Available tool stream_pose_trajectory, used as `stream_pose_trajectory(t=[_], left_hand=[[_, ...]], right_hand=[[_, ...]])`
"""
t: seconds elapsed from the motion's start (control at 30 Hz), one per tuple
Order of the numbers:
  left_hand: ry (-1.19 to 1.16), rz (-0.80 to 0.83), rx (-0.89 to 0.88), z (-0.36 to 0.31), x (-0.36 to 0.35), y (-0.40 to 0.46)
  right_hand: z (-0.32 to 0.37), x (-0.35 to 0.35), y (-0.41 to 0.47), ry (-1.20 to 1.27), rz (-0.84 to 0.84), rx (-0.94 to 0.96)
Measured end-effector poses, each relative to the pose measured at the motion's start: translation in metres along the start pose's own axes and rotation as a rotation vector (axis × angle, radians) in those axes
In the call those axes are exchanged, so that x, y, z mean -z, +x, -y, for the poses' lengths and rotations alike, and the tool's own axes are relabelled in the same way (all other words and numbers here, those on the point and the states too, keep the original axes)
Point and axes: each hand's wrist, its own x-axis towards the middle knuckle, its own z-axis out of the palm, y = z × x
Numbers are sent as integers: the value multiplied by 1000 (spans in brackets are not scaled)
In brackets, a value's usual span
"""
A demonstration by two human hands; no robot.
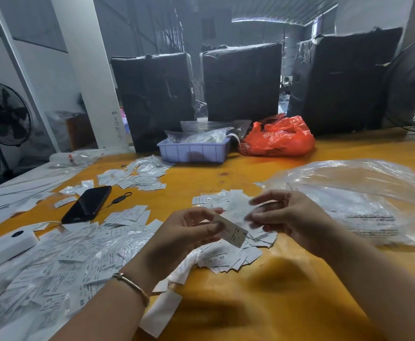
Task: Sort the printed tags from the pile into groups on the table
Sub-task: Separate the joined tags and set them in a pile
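Note:
My left hand [189, 232] pinches a small white printed tag [233, 233] marked with an S, held above the table. My right hand [290, 217] hovers just to the right, its fingertips blurred and close to a pale tag; whether it grips anything I cannot tell. Under both hands lies a small heap of tags [236, 259], one reading XS. A big loose pile of tags [54, 271] covers the near left of the yellow table [287, 291]. Smaller groups of tags lie further back [137, 178] and behind my hands [216, 199].
A black phone [87, 204] with a ring strap lies left of centre. A white box [4, 247] sits at the left edge. A clear plastic bag [363, 200] spreads on the right. At the back stand a lilac tray [194, 151], a red bag [279, 137] and black wrapped bundles [243, 80].

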Motion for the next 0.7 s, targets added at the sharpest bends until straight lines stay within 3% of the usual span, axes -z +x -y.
stream_pose_trajectory(t=[0.1,0.23,0.37,0.57,0.7], left_hand=[[-88,44,-2,-1,-1,-2],[73,-2,-109,-3,-6,-2],[192,-90,-152,-2,-6,-2],[400,37,-126,-3,-11,-5],[414,13,-157,-3,-12,-4]], right_hand=[[-7,-13,-2,-28,9,71],[-11,-21,-2,-45,-19,188],[-11,-22,-3,-124,43,149],[-11,-26,-5,-235,68,111],[-14,-27,-4,-219,51,154]])
